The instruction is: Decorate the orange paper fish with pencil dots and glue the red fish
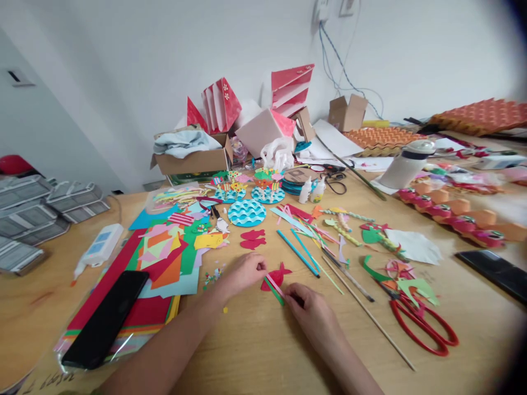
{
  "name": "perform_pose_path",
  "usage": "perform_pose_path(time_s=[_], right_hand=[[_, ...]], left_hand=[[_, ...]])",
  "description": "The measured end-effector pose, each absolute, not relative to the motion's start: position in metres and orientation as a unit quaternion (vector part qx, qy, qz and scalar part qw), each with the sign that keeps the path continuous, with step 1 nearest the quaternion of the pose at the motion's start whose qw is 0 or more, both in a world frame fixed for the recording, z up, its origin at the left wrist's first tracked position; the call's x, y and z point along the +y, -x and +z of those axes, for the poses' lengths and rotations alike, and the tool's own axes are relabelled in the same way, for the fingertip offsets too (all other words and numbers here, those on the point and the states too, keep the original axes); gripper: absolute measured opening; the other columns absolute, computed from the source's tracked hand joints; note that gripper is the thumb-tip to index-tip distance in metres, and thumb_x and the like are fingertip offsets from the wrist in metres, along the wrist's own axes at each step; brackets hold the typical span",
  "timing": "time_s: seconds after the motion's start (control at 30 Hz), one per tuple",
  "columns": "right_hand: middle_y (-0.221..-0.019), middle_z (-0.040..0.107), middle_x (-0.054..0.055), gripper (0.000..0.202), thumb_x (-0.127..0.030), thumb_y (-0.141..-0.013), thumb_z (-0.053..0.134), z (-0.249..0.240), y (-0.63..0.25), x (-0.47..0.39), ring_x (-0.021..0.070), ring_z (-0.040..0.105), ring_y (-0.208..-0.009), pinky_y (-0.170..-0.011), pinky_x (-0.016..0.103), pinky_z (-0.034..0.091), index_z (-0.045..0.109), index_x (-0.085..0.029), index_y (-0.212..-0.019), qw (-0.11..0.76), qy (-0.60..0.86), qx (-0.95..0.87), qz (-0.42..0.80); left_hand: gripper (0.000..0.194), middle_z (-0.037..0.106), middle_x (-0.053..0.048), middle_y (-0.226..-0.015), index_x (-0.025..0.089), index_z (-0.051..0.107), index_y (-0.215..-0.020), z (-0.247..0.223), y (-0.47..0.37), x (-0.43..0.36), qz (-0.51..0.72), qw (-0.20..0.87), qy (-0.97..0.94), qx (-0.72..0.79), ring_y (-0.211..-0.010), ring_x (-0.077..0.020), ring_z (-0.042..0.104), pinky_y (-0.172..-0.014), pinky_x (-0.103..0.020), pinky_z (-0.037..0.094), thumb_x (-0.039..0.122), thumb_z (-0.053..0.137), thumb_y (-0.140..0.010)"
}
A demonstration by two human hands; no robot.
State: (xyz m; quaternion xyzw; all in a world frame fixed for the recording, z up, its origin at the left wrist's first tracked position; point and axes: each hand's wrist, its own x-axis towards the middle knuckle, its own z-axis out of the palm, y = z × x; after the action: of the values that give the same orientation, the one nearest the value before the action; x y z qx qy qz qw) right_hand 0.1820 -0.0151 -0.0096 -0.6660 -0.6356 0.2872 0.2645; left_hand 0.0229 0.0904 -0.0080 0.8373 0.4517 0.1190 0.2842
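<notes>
A red paper fish [279,276] lies on the table between my two hands. Across it run a narrow pink paper strip [273,282] and a green strip [275,293], side by side on a slant. My left hand [247,271] is closed, thumb and finger pinching the upper end of the pink strip. At the strip's lower end, my right hand [309,307] is also closed in a pinch on it; whether it grips the green strip too, I cannot tell. Just beyond, two more red paper fish [252,239] lie together near a blue wavy disc [247,213].
Red-handled scissors [424,323] and a thin wooden stick [370,312] lie at right. At left are coloured paper sheets [144,315], a black phone [106,318] and a glue gun [99,248]. Two small white bottles [312,191] stand behind, near decorated blue discs [267,195].
</notes>
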Motion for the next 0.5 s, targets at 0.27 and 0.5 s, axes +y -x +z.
perform_pose_path(time_s=[0.27, 0.5], right_hand=[[-0.072, 0.066, 0.004, 0.022, -0.026, -0.076, 0.041, -0.014, -0.1832, -0.0156, 0.0173, 0.059, -0.067, -0.06, 0.024, 0.04, 0.061, -0.02, -0.071, 0.27, 0.655, -0.646, 0.283], [-0.073, 0.067, 0.003, 0.021, -0.025, -0.076, 0.041, -0.0118, -0.1823, -0.0162, 0.0164, 0.06, -0.068, -0.061, 0.023, 0.04, 0.061, -0.021, -0.071, 0.276, 0.648, -0.653, 0.279]], left_hand=[[0.006, 0.057, 0.003, -0.069, 0.017, 0.06, -0.066, -0.0074, -0.0238, 0.0916, 0.096, 0.261, -0.848, 0.451, -0.063, -0.0109, 0.05, -0.053, -0.019, 0.033, 0.015, 0.056, -0.071], [0.008, 0.058, 0.002, -0.072, 0.017, 0.061, -0.068, -0.0073, -0.0248, 0.0922, 0.073, 0.252, -0.852, 0.453, -0.065, -0.0114, 0.05, -0.055, -0.019, 0.033, 0.015, 0.054, -0.071]])
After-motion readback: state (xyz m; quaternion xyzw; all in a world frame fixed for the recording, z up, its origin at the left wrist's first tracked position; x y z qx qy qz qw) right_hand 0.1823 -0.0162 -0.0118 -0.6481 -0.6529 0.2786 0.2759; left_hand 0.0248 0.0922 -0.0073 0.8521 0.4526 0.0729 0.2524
